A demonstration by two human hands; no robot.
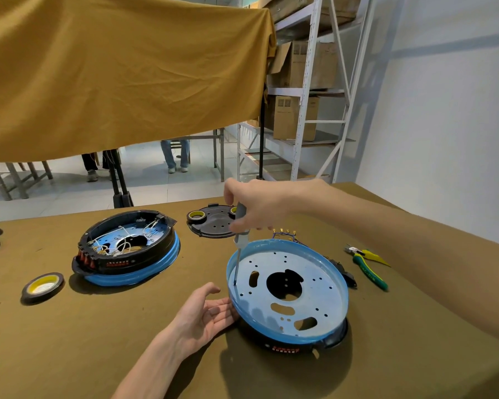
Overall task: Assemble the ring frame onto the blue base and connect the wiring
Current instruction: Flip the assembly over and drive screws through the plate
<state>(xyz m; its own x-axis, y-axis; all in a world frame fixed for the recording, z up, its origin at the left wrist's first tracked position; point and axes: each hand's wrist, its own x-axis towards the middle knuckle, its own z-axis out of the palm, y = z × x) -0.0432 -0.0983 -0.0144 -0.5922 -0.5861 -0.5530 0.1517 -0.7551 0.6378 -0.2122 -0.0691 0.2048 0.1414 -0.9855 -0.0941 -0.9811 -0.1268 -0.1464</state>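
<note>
A blue base point(323, 283) with a perforated metal plate lies on top of a black ring frame point(333, 339), right of centre on the table. My right hand point(260, 205) grips a grey screwdriver point(240, 226), held upright with its tip in a hole near the base's left rim. My left hand point(205, 315) is relaxed, palm up, its fingers touching the base's near-left rim. Wires with gold terminals point(284, 233) stick up behind the base.
A second unit point(127, 249), black frame on blue base with white wiring inside, sits to the left. A tape roll point(42, 286) lies near it. A black plate point(213, 223) with tape rolls is behind. Green-and-yellow pliers point(368, 262) lie to the right.
</note>
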